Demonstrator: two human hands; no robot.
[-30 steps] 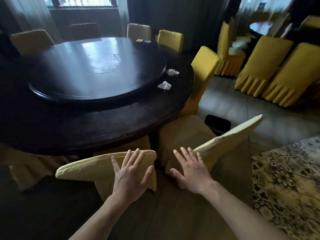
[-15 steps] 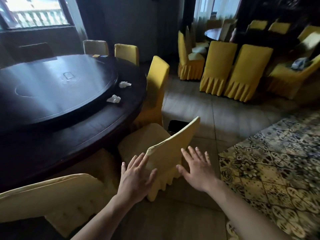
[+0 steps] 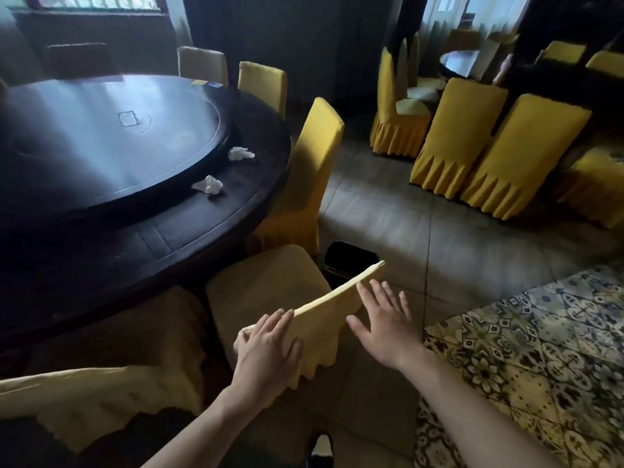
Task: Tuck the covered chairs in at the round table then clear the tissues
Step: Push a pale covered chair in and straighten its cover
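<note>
A pale yellow covered chair (image 3: pixel 266 288) stands angled at the edge of the dark round table (image 3: pixel 202 231). My left hand (image 3: pixel 266 346) lies flat with spread fingers against the left end of its backrest. My right hand (image 3: pixel 381 322) is open, palm against the backrest's right side. Two crumpled white tissues lie on the table's outer ring: one nearer (image 3: pixel 207 184), one farther (image 3: pixel 240 153). Another pale covered chair (image 3: pixel 101 396) sits at the lower left, its seat under the table.
A deeper yellow chair (image 3: pixel 310 170) is tucked in beyond the one I touch, with a black bin (image 3: pixel 349 260) on the floor between them. More yellow chairs (image 3: pixel 489 153) stand at the right back. A patterned rug (image 3: pixel 540 359) covers the floor on my right.
My view swung right. My left hand left the lower-left chair's backrest and came onto the angled chair's backrest. My right hand slid along the same backrest.
</note>
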